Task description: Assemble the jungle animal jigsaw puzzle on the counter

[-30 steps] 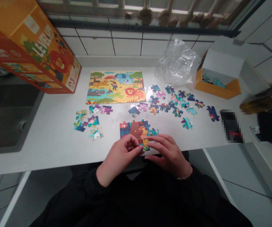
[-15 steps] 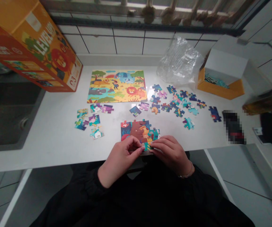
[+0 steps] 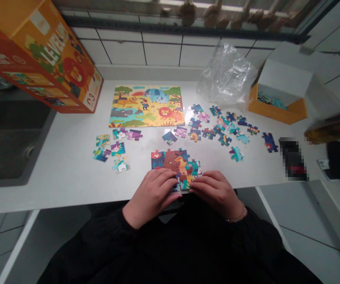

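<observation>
Head view looks down at my left hand point(image 3: 150, 193) and my right hand point(image 3: 217, 193), both narrow and curled, side by side and almost touching over the near edge of the partly built jigsaw puzzle point(image 3: 172, 163). My fingertips point(image 3: 172, 182) rest on its lowest pieces, but I cannot tell whether either hand is pinching a single piece. The puzzle lies flat on the white countertop point(image 3: 54, 185), with a thin bracelet point(image 3: 236, 216) on my right wrist just nearer to me than it. Beyond the puzzle lies a printed savanna animal picture point(image 3: 146, 106). To the puzzle's left are a small group of loose pieces point(image 3: 110, 150) and, farther out, a steel sink point(image 3: 10, 142). To its right and farther back, more loose pieces point(image 3: 217, 132) are scattered. Past those sit a crumpled plastic bag point(image 3: 225, 75) and an open orange box point(image 3: 276, 112) holding more pieces. A large orange "Level Up" box point(image 3: 36, 55) stands far to the puzzle's upper left, and a pixelated object point(image 3: 292, 157) to its right is too blurred to name.
</observation>
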